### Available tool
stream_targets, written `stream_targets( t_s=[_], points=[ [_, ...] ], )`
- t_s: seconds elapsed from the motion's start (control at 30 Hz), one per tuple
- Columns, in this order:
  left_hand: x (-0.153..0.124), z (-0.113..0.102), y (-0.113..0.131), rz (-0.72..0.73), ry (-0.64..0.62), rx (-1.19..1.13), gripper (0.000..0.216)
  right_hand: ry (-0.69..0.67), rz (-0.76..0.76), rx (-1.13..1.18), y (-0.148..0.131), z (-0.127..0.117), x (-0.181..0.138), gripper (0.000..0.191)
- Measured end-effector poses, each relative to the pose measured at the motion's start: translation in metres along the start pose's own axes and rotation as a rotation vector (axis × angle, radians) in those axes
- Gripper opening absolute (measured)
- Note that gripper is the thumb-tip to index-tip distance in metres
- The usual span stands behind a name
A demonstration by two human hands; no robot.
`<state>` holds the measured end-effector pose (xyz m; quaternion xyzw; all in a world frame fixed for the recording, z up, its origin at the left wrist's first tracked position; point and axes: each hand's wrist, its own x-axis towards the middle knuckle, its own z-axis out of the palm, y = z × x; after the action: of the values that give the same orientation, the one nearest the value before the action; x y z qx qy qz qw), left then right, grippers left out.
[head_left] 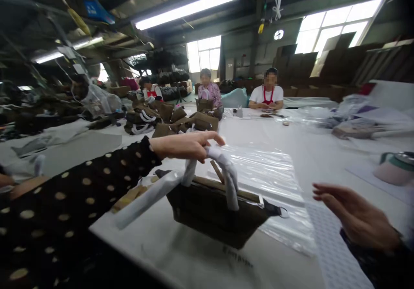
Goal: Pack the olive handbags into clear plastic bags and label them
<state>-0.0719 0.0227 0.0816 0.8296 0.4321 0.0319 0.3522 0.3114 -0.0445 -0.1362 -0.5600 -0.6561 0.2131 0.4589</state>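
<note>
A dark brown handbag point(213, 213) hangs just above the white table, tilted, with its two handles wrapped in white paper point(223, 168). My left hand point(186, 144), in a black sleeve with pale dots, is closed round the top of those wrapped handles and holds the bag up. A long white paper-wrapped strap point(142, 202) trails from the bag toward the left. My right hand point(354, 213) hovers at the lower right with fingers spread, holding nothing, a little to the right of the bag.
Clear plastic bags point(268, 168) lie on the white table point(181, 254) behind the handbag. A pile of brown bags point(168, 118) sits further back. Two people sit at the far end. A pink-and-green container point(394, 168) stands at the right.
</note>
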Motion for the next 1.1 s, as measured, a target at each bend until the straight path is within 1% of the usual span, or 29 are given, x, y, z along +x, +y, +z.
stream_targets(
  t_s=[0.03, 0.07, 0.1, 0.13, 0.17, 0.2, 0.23, 0.27, 0.3, 0.33, 0.37, 0.4, 0.43, 0.47, 0.5, 0.53, 0.6, 0.7, 0.8, 0.87, 0.93, 1.0, 1.03, 1.07, 1.1],
  points=[
    [-0.003, 0.017, 0.008, 0.024, -0.048, -0.018, 0.060, -0.123, -0.020, 0.098, -0.007, -0.001, 0.009, 0.039],
    [-0.006, 0.034, 0.014, 0.050, -0.097, -0.039, 0.062, -0.205, -0.042, 0.201, -0.014, 0.002, 0.014, 0.042],
    [-0.010, 0.050, 0.020, 0.078, -0.143, -0.061, 0.063, -0.319, -0.054, 0.285, -0.021, 0.007, 0.015, 0.046],
    [-0.014, 0.065, 0.024, 0.111, -0.179, -0.083, 0.063, -0.431, -0.056, 0.349, -0.026, 0.014, 0.011, 0.050],
    [-0.019, 0.079, 0.026, 0.152, -0.189, -0.098, 0.062, -0.540, -0.039, 0.387, -0.030, 0.021, 0.004, 0.052],
    [-0.025, 0.094, 0.027, 0.195, -0.165, -0.099, 0.061, -0.640, -0.009, 0.392, -0.032, 0.028, -0.007, 0.053],
    [-0.033, 0.110, 0.026, 0.231, -0.104, -0.083, 0.060, -0.721, 0.016, 0.373, -0.033, 0.033, -0.020, 0.052],
    [-0.041, 0.127, 0.022, 0.251, -0.012, -0.048, 0.060, -0.773, 0.030, 0.338, -0.033, 0.036, -0.034, 0.049],
    [-0.051, 0.145, 0.016, 0.253, 0.095, 0.005, 0.065, -0.796, 0.034, 0.296, -0.033, 0.038, -0.048, 0.046],
    [-0.062, 0.165, 0.008, 0.232, 0.205, 0.077, 0.073, -0.793, 0.030, 0.254, -0.032, 0.039, -0.061, 0.044],
    [-0.072, 0.184, -0.003, 0.201, 0.304, 0.151, 0.082, -0.767, 0.023, 0.217, -0.032, 0.040, -0.072, 0.042],
    [-0.082, 0.203, -0.016, 0.178, 0.389, 0.235, 0.083, -0.730, 0.018, 0.192, -0.032, 0.040, -0.082, 0.042],
    [-0.090, 0.221, -0.029, 0.154, 0.447, 0.320, 0.076, -0.686, 0.020, 0.176, -0.032, 0.040, -0.090, 0.043],
    [-0.097, 0.234, -0.042, 0.198, 0.526, 0.396, 0.068, -0.638, 0.023, 0.163, -0.034, 0.041, -0.096, 0.042],
    [-0.102, 0.244, -0.054, 0.211, 0.582, 0.440, 0.065, -0.601, 0.018, 0.151, -0.037, 0.042, -0.102, 0.041],
    [-0.106, 0.249, -0.062, 0.231, 0.586, 0.464, 0.063, -0.574, 0.006, 0.135, -0.040, 0.043, -0.107, 0.040],
    [-0.111, 0.245, -0.068, 0.276, 0.534, 0.473, 0.058, -0.535, -0.020, 0.083, -0.048, 0.046, -0.116, 0.040],
    [-0.112, 0.221, -0.055, 0.339, 0.415, 0.431, 0.051, -0.489, -0.053, -0.023, -0.058, 0.048, -0.128, 0.048],
    [-0.094, 0.198, -0.043, 0.427, 0.318, 0.341, 0.051, -0.491, -0.054, -0.111, -0.060, 0.048, -0.138, 0.051],
    [-0.072, 0.189, -0.046, 0.441, 0.224, 0.270, 0.048, -0.464, -0.004, -0.120, -0.057, 0.047, -0.142, 0.052],
    [-0.048, 0.184, -0.057, 0.352, 0.063, 0.140, 0.045, -0.404, 0.092, -0.089, -0.054, 0.047, -0.144, 0.052],
    [-0.028, 0.181, -0.070, 0.193, -0.107, -0.091, 0.043, -0.356, 0.227, -0.053, -0.052, 0.049, -0.144, 0.047],
    [-0.020, 0.180, -0.074, 0.109, -0.158, -0.223, 0.042, -0.343, 0.300, -0.039, -0.051, 0.050, -0.143, 0.045],
    [-0.014, 0.180, -0.077, 0.023, -0.171, -0.336, 0.040, -0.338, 0.366, -0.030, -0.050, 0.053, -0.141, 0.044],
    [-0.010, 0.181, -0.078, -0.058, -0.155, -0.414, 0.037, -0.338, 0.420, -0.028, -0.048, 0.055, -0.139, 0.041]
  ],
)
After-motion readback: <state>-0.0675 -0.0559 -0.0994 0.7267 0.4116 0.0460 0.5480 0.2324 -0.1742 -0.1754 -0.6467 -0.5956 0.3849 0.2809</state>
